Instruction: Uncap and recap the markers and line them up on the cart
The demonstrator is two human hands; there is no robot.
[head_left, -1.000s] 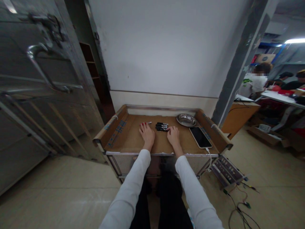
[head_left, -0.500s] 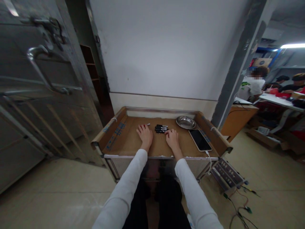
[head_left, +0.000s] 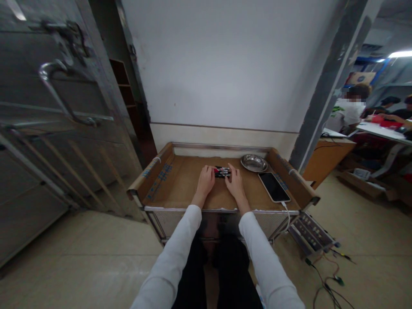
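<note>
A small bundle of black marker pens (head_left: 222, 173) lies crosswise on the cardboard lining of the cart top (head_left: 180, 189). My left hand (head_left: 206, 182) closes on the left ends of the pens, its fingertips against them. At their right ends my right hand (head_left: 235, 182) has its thumb and fingers bent around the bundle. The fingers cover part of the pens, so their exact number cannot be made out.
Right of the pens sit a shiny metal bowl (head_left: 254, 163) and a phone (head_left: 274, 187) with a white charging cable (head_left: 286, 214). Raised cardboard sides edge the cart. A metal door (head_left: 64, 107) stands left; several people work at tables far right.
My left hand has come right, from a light-tipped pen on the left to the bundle. My right hand now grips the bundle's right end. The view has shifted slightly.
</note>
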